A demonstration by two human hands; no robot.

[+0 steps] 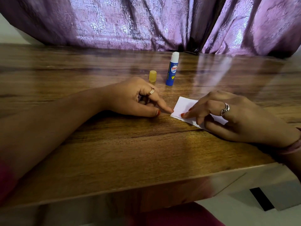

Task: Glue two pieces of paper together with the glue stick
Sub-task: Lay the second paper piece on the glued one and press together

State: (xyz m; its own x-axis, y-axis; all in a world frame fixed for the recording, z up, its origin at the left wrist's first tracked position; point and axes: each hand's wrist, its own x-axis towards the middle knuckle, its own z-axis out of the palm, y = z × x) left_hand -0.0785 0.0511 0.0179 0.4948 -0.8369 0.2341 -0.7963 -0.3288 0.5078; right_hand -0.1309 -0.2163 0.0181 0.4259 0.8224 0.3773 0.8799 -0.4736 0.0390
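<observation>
A small white paper (183, 106) lies flat on the wooden table (130, 144), right of centre. My right hand (236, 116) rests on it, its fingertips pressing the paper near its left edge. My left hand (138, 99) points its index finger at the paper's left corner and touches it, with the other fingers curled under. A blue glue stick (172, 70) stands upright behind the hands, uncapped, its white glue showing on top. Its yellow cap (152, 76) stands just to its left. Whether there are two sheets stacked I cannot tell.
A purple curtain (146, 22) hangs close behind the table's far edge. The table's near edge (146, 185) runs across the lower frame, with pale floor beyond at the right.
</observation>
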